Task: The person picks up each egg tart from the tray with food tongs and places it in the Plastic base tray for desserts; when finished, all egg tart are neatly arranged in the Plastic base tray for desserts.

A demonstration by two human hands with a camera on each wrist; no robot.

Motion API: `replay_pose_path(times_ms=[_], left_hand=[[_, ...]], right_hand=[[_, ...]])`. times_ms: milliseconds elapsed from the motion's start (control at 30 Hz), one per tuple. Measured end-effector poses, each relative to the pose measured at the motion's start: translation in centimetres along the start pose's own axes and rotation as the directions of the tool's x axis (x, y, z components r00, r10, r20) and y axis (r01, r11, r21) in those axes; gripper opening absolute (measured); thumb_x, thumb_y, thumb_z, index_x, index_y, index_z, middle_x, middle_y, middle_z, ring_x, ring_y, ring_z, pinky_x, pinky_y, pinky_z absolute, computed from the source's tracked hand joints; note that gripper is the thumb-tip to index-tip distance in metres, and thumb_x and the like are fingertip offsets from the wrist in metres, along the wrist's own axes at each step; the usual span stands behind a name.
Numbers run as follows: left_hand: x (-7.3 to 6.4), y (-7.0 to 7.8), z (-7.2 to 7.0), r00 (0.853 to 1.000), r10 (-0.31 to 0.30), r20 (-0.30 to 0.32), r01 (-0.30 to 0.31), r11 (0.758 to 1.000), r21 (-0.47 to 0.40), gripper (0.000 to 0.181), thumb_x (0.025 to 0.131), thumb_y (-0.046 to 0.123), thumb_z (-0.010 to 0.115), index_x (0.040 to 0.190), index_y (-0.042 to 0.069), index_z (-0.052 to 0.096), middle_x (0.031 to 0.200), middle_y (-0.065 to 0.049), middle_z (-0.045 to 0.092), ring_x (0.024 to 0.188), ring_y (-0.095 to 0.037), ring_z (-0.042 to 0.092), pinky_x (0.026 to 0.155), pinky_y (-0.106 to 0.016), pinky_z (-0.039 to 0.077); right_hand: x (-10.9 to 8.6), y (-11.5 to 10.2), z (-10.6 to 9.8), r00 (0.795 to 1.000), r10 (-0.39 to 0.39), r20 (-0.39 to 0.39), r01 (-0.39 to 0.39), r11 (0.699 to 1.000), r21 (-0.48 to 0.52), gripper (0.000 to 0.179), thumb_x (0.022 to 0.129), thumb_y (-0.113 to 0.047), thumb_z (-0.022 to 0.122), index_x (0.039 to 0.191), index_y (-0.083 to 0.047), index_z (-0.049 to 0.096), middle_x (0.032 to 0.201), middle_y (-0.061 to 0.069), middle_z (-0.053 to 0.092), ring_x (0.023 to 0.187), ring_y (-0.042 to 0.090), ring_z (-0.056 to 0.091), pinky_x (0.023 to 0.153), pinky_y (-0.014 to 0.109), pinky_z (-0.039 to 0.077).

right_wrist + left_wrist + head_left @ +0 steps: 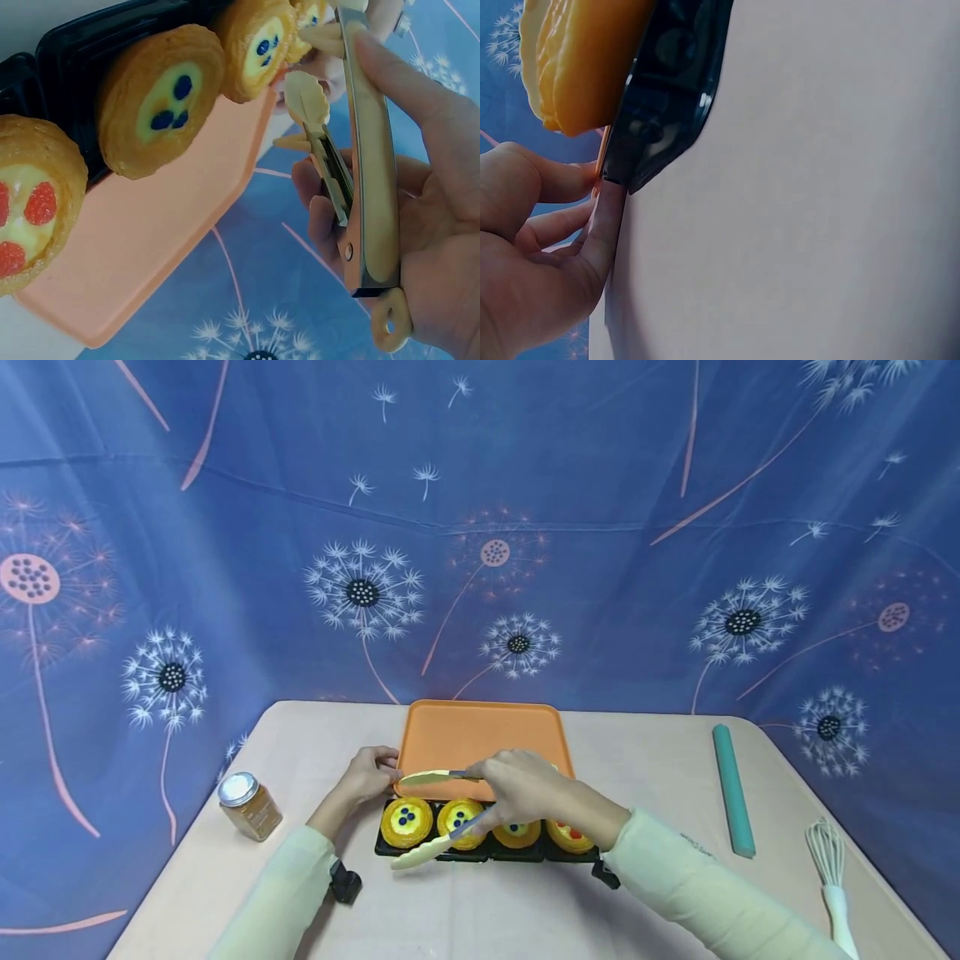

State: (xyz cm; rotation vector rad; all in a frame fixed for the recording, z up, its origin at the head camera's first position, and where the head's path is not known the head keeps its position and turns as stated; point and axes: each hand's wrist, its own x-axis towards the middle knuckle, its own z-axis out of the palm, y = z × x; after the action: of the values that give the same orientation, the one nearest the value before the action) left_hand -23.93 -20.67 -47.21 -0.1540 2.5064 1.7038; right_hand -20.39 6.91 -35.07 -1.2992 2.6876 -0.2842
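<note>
My right hand (525, 789) grips a pair of tongs (371, 172) with pale, scalloped tips. The tips stand apart, at either side of the leftmost tart (407, 823) as seen from above, with nothing between them. That tart, with dark blue berries, sits in a row of black compartments (660, 97) with several others; the one at the right end (30, 206) carries red fruit. My left hand (367, 774) touches the left side of the orange tray (480, 735). In the left wrist view, one fingertip (611, 206) meets the black container's corner.
A jar with a silver lid (250, 807) stands at the table's left. On the right lie a teal rolling pin (732, 791) and a white-handled whisk (832, 881). A blue dandelion-print cloth (600, 568) hangs behind and beside the table.
</note>
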Motion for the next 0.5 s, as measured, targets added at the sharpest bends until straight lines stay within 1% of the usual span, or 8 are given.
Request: replay_pose_path(times_ms=[67,100,133,233,300,333,400,500], left_hand=[[0.1,0.1,0.1,1.0,-0.003,0.003,0.003,1.0,0.007,0.043,0.086,-0.01,0.062,0.128,-0.015,0.054,0.101,-0.02,0.058,0.075,-0.022,0.061,0.061,-0.032,0.059],[0.1,0.2,0.1,1.0,-0.003,0.006,0.003,1.0,0.007,0.044,0.086,-0.01,0.061,0.129,-0.015,0.053,0.101,-0.02,0.058,0.075,-0.022,0.061,0.061,-0.032,0.059],[0.1,0.2,0.1,1.0,-0.003,0.006,0.003,1.0,0.007,0.044,0.086,-0.011,0.061,0.129,-0.015,0.053,0.101,-0.02,0.058,0.076,-0.022,0.061,0.061,-0.032,0.059],[0.0,0.2,0.2,1.0,-0.001,0.003,0.001,1.0,0.002,0.044,0.087,-0.011,0.06,0.13,-0.016,0.052,0.1,-0.019,0.057,0.076,-0.023,0.061,0.061,-0.032,0.059],[0.0,0.1,0.2,1.0,0.007,0.001,-0.007,1.0,0.01,0.043,0.088,-0.011,0.061,0.13,-0.016,0.052,0.101,-0.019,0.057,0.077,-0.023,0.06,0.062,-0.032,0.059],[0.0,0.1,0.2,1.0,0.008,-0.001,-0.008,1.0,0.014,0.043,0.088,-0.01,0.062,0.13,-0.015,0.052,0.101,-0.019,0.057,0.078,-0.023,0.06,0.061,-0.032,0.059],[-0.1,0.0,0.3,1.0,0.007,-0.004,-0.007,1.0,0.017,0.043,0.089,-0.009,0.063,0.13,-0.015,0.053,0.101,-0.018,0.057,0.078,-0.023,0.06,0.062,-0.032,0.058],[-0.2,0.0,0.2,1.0,0.012,0.001,-0.012,1.0,0.023,0.043,0.089,-0.008,0.063,0.13,-0.015,0.053,0.101,-0.018,0.056,0.079,-0.023,0.059,0.061,-0.032,0.058]], right_hand=[[-0.4,0.1,-0.3,1.0,0.009,0.0,-0.009,1.0,0.007,0.078,0.072,-0.05,0.086,0.131,-0.005,0.064,0.12,0.006,0.07,0.07,0.01,0.063,0.062,0.026,0.052],[-0.6,0.2,-0.4,1.0,0.01,-0.005,-0.01,1.0,0.016,0.078,0.072,-0.051,0.085,0.131,-0.004,0.064,0.121,0.006,0.069,0.078,0.012,0.067,0.068,0.028,0.055],[-0.8,0.3,-0.5,1.0,0.011,-0.009,-0.01,0.999,0.034,0.079,0.073,-0.051,0.085,0.132,-0.004,0.063,0.122,0.006,0.069,0.08,0.015,0.067,0.07,0.03,0.056],[-1.5,0.7,-1.0,0.999,0.009,-0.046,-0.005,0.996,0.09,0.078,0.075,-0.051,0.083,0.133,-0.004,0.062,0.121,0.007,0.069,0.081,0.015,0.066,0.069,0.029,0.055],[-2.1,1.0,-1.2,0.996,0.016,-0.083,-0.005,0.991,0.133,0.078,0.075,-0.051,0.083,0.133,-0.004,0.062,0.12,0.008,0.069,0.076,0.014,0.063,0.065,0.028,0.054],[-2.6,1.2,-1.4,0.994,0.031,-0.1,-0.015,0.988,0.152,0.077,0.075,-0.051,0.083,0.133,-0.004,0.062,0.12,0.007,0.069,0.075,0.013,0.061,0.063,0.027,0.052],[-3.5,1.9,-1.5,0.987,0.069,-0.145,-0.043,0.983,0.176,0.078,0.074,-0.053,0.083,0.133,-0.005,0.063,0.12,0.007,0.069,0.082,0.013,0.063,0.066,0.027,0.053],[-5.2,3.2,-1.6,0.964,0.153,-0.219,-0.103,0.969,0.223,0.079,0.073,-0.052,0.084,0.132,-0.004,0.063,0.117,0.006,0.07,0.086,0.015,0.064,0.068,0.028,0.053]])
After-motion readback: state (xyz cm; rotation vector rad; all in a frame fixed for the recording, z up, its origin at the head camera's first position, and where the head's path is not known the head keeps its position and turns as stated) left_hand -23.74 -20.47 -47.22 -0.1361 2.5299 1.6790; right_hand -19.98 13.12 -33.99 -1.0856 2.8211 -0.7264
